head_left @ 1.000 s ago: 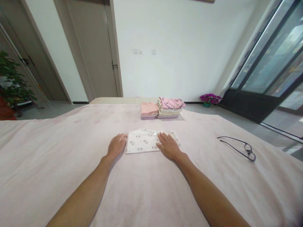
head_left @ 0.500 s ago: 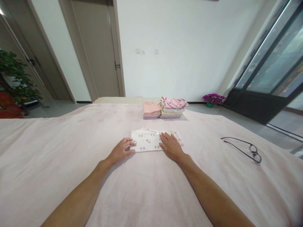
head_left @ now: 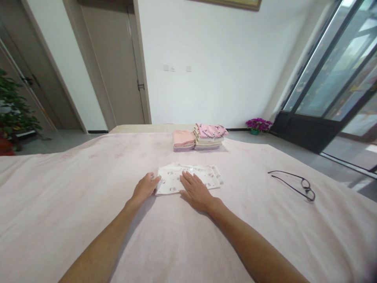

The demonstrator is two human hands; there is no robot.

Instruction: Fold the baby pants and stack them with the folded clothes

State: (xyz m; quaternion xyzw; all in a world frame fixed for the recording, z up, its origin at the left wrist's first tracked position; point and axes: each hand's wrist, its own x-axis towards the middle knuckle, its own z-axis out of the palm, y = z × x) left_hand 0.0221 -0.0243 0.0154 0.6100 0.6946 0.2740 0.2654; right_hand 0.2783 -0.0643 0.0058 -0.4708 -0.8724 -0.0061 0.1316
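A folded white garment (head_left: 167, 182) with a small print lies flat in front of me; folded as it is, its exact kind cannot be told. At its left edge is my left hand (head_left: 145, 187), thumb on top and fingers curled in at the edge, partly hidden. My right hand (head_left: 196, 192) rests flat on the middle of the cloth, fingers stretched out. Beyond it stand two neat piles of folded clothes: a shorter peach-coloured pile (head_left: 183, 140) and a taller pile (head_left: 209, 138) with a pink printed piece on top.
A pale pink sheet (head_left: 88, 204) covers the wide surface. Black-framed glasses (head_left: 306, 189) lie on it to the right, arms unfolded. Past the far edge, a pot of purple flowers (head_left: 258, 125) stands on the floor by the wall. A leafy plant (head_left: 16, 108) is at the left.
My right hand has slid left, from the right part of the garment to its middle. My left hand has closed in at the left edge. The whole view has shifted slightly.
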